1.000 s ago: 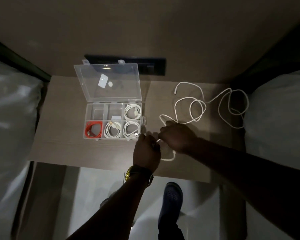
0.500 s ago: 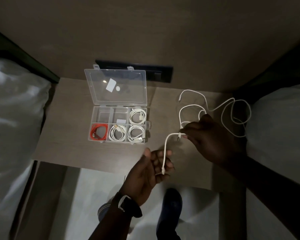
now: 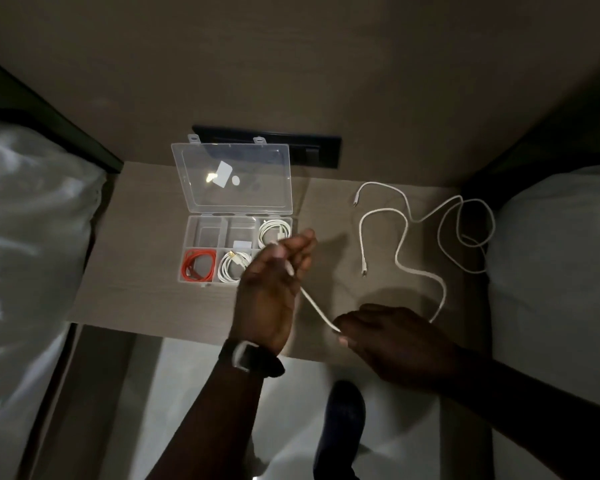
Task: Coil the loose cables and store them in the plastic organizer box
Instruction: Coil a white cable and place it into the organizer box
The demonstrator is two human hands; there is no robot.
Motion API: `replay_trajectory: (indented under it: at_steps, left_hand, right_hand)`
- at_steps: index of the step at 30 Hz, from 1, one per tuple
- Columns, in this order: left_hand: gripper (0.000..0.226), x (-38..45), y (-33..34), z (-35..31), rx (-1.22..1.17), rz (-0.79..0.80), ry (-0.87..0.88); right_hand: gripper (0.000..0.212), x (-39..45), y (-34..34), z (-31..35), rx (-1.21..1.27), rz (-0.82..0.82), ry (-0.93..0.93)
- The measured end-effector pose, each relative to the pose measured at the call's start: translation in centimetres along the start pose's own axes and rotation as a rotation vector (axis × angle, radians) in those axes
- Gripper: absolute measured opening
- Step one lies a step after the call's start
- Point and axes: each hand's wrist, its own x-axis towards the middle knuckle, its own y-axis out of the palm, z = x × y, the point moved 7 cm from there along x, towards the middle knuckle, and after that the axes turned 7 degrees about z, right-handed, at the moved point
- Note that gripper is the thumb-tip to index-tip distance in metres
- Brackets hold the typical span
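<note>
A long loose white cable (image 3: 440,282) sprawls over the right half of the small table. My left hand (image 3: 274,282) is raised palm-up right of the box, pinching one end of this cable. A taut stretch runs down to my right hand (image 3: 392,337), which grips it near the table's front edge. The clear plastic organizer box (image 3: 205,233) stands with its lid up at the back left. It holds a coiled red cable (image 3: 199,266) and coiled white cables (image 3: 274,230) in separate compartments; my left hand hides the front right compartment.
The wooden table (image 3: 146,289) sits between two white-covered beds (image 3: 25,244). A second short white cable (image 3: 364,237) lies right of the box. A dark socket panel (image 3: 319,150) is on the wall behind. My shoe (image 3: 343,417) shows on the floor below.
My left hand rose toward the box with the cable end. My right hand slid back along the cable to the table's front edge, pulling a section straight between both hands.
</note>
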Motion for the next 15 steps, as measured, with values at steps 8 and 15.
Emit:
replay_trajectory:
  at_steps: [8,15]
  left_hand:
    - [0.041,-3.0,2.8,4.3,0.031,0.19,-0.583]
    - [0.03,-2.2,4.2,-4.7,-0.624,0.238,-0.127]
  right_hand:
    - [0.031,2.1,-6.4,-4.1,0.231,-0.24,0.013]
    - [0.037,0.6,-1.5,-3.2,0.549,-0.094,0.192]
